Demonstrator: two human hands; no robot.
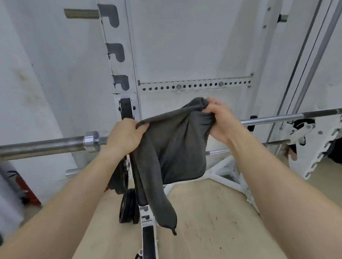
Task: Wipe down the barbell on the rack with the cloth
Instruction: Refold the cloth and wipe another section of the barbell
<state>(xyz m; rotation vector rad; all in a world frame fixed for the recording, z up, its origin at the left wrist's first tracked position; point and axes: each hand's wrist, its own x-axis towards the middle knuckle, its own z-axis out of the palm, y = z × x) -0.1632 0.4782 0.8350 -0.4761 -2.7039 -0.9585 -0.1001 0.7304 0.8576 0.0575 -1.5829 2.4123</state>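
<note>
Barbell (41, 146) rests across the white rack (125, 72), level. Grey cloth (172, 144) hangs in front of the shaft, spread between both hands. Left hand (125, 135) pinches one top edge; right hand (220, 120) bunches the other, likely readying to drape it over the bar.

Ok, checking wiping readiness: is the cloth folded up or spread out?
Mostly spread: the cloth hangs open between the left hand and right hand, each gripping its top edge.
</note>
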